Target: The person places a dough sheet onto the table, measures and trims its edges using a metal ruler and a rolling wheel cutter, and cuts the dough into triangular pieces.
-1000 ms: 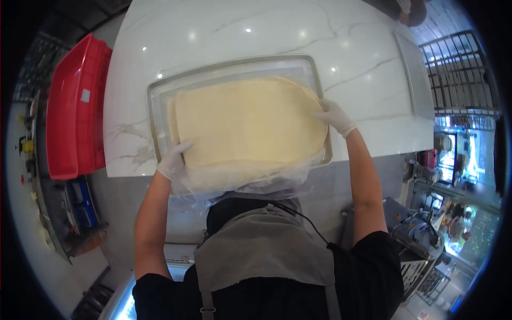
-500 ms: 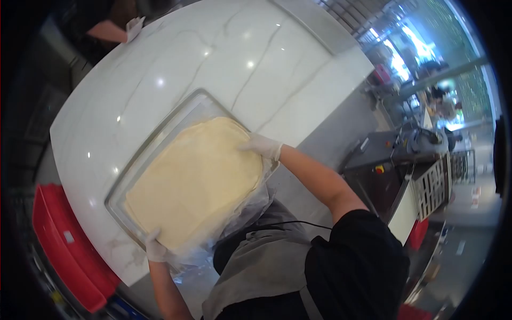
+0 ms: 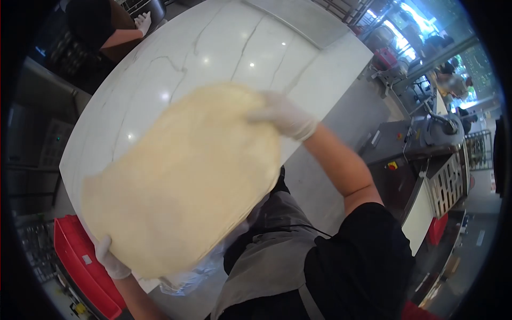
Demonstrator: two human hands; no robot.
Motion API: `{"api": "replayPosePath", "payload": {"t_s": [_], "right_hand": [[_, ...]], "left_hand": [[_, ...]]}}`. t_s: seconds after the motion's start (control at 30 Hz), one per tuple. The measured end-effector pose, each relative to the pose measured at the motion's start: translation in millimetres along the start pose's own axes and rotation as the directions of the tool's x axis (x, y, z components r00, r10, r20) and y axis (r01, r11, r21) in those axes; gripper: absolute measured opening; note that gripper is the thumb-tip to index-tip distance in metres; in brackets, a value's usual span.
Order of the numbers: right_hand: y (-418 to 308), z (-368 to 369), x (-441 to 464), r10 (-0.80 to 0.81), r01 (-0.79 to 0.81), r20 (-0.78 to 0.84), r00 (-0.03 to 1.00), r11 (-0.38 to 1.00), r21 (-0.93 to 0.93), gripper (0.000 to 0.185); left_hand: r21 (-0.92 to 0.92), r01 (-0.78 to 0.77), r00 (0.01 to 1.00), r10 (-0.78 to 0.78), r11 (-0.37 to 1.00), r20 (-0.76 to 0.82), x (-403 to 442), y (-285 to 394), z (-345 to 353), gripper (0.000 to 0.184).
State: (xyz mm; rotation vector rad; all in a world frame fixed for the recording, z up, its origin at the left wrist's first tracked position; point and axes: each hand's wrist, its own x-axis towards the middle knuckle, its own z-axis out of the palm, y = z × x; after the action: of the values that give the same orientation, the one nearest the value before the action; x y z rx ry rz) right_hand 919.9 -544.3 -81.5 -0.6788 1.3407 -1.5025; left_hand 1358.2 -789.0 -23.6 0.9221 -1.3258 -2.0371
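Observation:
A large pale sheet of dough (image 3: 181, 176) hangs raised in front of me, slightly blurred by motion. My gloved left hand (image 3: 112, 261) grips its near left corner, thumb on top and the fingers hidden beneath. At the far right edge, my gloved right hand (image 3: 284, 114) is closed on the dough with its thumb over the top face. Clear plastic film (image 3: 188, 281) shows below the near edge of the sheet. The metal tray seen earlier is hidden behind the dough.
A white marble-patterned table (image 3: 160, 72) extends beyond the dough, with a metal tray (image 3: 304, 21) at its far edge. Red bins (image 3: 88, 266) stand at lower left. A co-worker's gloved hand (image 3: 143, 23) is at upper left. Dark machinery (image 3: 397, 170) stands at right.
Both hands have raised the dough sheet from the tray toward the camera, so it looks larger. The tray has gone out of sight behind it. The co-worker's hand has shifted.

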Motion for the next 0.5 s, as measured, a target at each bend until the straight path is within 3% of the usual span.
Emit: {"api": "replayPosePath", "payload": {"t_s": [0.07, 0.1, 0.2, 0.27, 0.3, 0.33, 0.4, 0.47, 0.5], "right_hand": [[-10.0, -85.0, -8.4, -0.052, 0.053, -0.084, 0.995, 0.999, 0.008, 0.052], [-10.1, -131.8, -7.7, -0.107, 0.109, -0.121, 0.987, 0.994, 0.005, 0.05], [-20.8, -265.6, -2.5, -0.018, 0.008, -0.089, 0.996, 0.993, -0.116, 0.058], [-3.9, -357.6, 8.3, 0.062, -0.07, -0.059, 0.996, 0.988, -0.14, 0.065], [9.2, -396.8, 14.4, 0.088, -0.107, -0.113, 0.99, 0.979, -0.174, 0.061], [25.9, -429.6, 14.4, 0.119, -0.152, -0.166, 0.979, 0.968, -0.202, 0.057], [58.5, -488.2, 11.1, 0.195, -0.23, -0.187, 0.963, 0.953, -0.195, 0.058], [75.8, -516.3, 10.6, 0.282, -0.316, -0.186, 0.941, 0.929, -0.194, 0.058], [79.7, -520.1, 7.9, 0.22, -0.281, -0.259, 0.94, 0.932, -0.227, 0.058]], "left_hand": [[-0.021, 0.017, 0.997, -0.019, 1.0, -0.074, 15.4, -18.0, 67.1, 0.072], [0.048, 0.003, 1.0, -0.002, 0.999, -0.027, 31.1, -39.4, 101.4, 0.07], [0.251, -0.035, 0.993, 0.005, 0.967, 0.119, 93.2, -117.5, 203.1, 0.065], [0.147, 0.02, 0.984, -0.045, 0.989, 0.17, 135.1, -189.2, 272.1, 0.061], [0.184, -0.018, 0.972, -0.026, 0.983, 0.236, 155.6, -227.6, 294.6, 0.06], [0.255, 0.112, 0.936, -0.188, 0.96, 0.297, 170.2, -253.6, 311.2, 0.061], [0.082, 0.381, 0.895, -0.39, 0.921, 0.215, 185.4, -321.3, 331.9, 0.064], [0.079, 0.401, 0.909, -0.407, 0.913, 0.09, 173.6, -321.3, 350.7, 0.064], [0.086, 0.401, 0.916, -0.401, 0.912, -0.014, 164.7, -312.9, 358.3, 0.065]]}}
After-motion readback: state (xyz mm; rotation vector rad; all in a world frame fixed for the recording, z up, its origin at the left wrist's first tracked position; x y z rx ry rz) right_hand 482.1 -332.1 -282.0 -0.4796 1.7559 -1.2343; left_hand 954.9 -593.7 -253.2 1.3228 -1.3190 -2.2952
